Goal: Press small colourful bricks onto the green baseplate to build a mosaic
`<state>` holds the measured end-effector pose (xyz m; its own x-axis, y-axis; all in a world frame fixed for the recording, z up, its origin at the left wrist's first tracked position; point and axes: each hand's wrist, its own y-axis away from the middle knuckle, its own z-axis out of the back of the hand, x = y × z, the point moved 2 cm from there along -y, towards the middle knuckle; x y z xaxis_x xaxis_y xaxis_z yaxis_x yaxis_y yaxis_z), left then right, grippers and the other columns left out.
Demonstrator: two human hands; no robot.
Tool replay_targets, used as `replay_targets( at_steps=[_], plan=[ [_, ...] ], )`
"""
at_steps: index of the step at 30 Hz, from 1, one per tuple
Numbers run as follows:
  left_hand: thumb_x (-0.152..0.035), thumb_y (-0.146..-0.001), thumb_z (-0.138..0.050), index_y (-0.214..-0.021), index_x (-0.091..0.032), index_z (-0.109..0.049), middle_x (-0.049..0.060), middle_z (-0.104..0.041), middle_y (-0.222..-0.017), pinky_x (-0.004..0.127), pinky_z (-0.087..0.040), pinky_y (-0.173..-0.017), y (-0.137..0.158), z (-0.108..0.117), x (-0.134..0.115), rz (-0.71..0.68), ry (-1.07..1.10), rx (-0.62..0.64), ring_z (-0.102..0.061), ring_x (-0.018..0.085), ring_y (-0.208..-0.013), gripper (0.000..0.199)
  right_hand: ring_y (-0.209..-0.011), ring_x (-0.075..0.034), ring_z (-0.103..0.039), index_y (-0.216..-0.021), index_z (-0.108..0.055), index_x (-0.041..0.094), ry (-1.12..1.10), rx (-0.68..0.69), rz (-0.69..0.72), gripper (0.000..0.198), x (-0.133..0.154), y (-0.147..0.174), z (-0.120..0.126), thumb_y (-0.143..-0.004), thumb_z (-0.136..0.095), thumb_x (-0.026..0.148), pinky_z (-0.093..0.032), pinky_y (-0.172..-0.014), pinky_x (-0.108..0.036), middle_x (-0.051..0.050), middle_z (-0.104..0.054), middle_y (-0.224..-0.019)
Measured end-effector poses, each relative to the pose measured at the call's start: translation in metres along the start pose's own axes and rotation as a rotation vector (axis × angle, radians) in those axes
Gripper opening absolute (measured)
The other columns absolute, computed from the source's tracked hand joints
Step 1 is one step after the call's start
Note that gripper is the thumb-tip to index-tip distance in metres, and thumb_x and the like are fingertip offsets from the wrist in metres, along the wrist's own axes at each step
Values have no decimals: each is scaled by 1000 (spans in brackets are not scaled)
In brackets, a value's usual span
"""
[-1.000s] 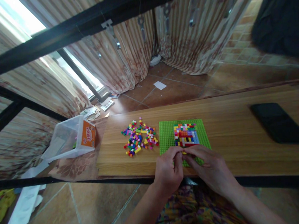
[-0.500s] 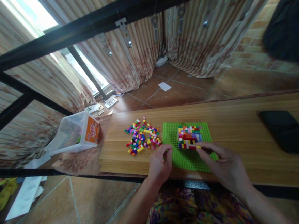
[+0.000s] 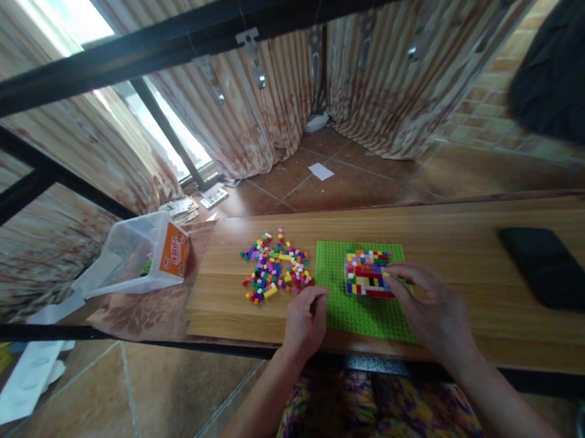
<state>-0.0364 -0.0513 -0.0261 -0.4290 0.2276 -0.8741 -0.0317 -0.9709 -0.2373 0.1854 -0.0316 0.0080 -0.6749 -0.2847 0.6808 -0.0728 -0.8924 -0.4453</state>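
A hollow block of many-coloured toy bricks (image 3: 370, 292) stands on the green baseplate (image 3: 350, 322). My right hand (image 3: 431, 306) reaches over its right side, thumb and forefinger pinched on a small yellow brick (image 3: 386, 275) at the right wall. Fingers hide part of that wall. Beside the baseplate's left edge is my left hand (image 3: 305, 319), its fingers curled closed; whatever they may hold is hidden. Just beyond it lies a loose pile of small bricks (image 3: 270, 268) in mixed colours.
A black phone (image 3: 554, 269) rests at the right of the wooden table (image 3: 453, 228). On the left a clear plastic bin (image 3: 125, 261) with an orange label lies on its side. A dark metal bar (image 3: 160, 45) crosses above the table's far side.
My right hand has shifted from the structure's near right corner farther up along its right side. My left hand stays closed by the baseplate. The camera view has tilted slightly.
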Motion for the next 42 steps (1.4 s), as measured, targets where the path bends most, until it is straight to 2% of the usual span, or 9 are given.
replay_targets(
  at_steps=[10,18,22,28,33,36,42],
  plan=[
    [-17,-95,-53,-93,-17,-67,6,-71,-90,26,-52,-79,0,-1,1,-23,-21,3,-66,16,-85,14,-123,-27,-54,-89,-79,28,-49,-102,-63,23,-13,-8,-29,-87,-66,47,-39,-106,-51,-8,-60,-129],
    [-17,-95,-53,-94,-18,-67,6,-71,-89,25,-52,-78,0,0,-2,-30,-19,-5,-66,16,-84,14,-124,-27,-54,-82,-80,28,-170,-107,-173,20,-16,-13,-40,-79,-73,47,-36,-110,-51,-6,-62,-130],
    [-17,-95,-53,-93,-18,-66,6,-71,-90,26,-52,-78,0,0,-2,-28,-11,1,-66,16,-84,14,-120,-27,-58,-84,-80,26,-332,-117,-294,22,-19,-16,-46,-72,-79,45,-42,-107,-49,-7,-64,-125],
    [-18,-96,-51,-93,-18,-66,6,-71,-89,27,-52,-79,0,-1,0,-28,-17,9,-66,17,-85,15,-119,-27,-60,-95,-77,24,-503,-89,-455,38,-20,-18,-50,-63,-84,42,-46,-105,-49,-8,-67,-123],
    [-19,-96,-51,-94,-18,-66,7,-71,-90,28,-53,-81,0,-1,0,-38,-21,10,-67,17,-86,15,-91,-23,-70,-102,-76,22,-611,-21,-610,51,-16,-21,-50,-57,-86,43,-58,-83,-42,-6,-74,-106],
    [-19,-96,-51,-94,-18,-66,7,-72,-91,28,-53,-82,0,-1,0,-45,-33,14,-67,17,-87,15,-81,-20,-71,-103,-76,22,-627,8,-644,54,-15,-23,-49,-56,-87,44,-60,-73,-38,-5,-76,-99],
    [-20,-96,-50,-93,-19,-66,7,-71,-90,29,-54,-83,0,-1,-2,-46,-37,20,-67,18,-88,16,-79,-19,-71,-104,-76,22,-633,25,-634,53,-16,-24,-50,-56,-87,43,-60,-70,-36,-5,-76,-100]
  ],
)
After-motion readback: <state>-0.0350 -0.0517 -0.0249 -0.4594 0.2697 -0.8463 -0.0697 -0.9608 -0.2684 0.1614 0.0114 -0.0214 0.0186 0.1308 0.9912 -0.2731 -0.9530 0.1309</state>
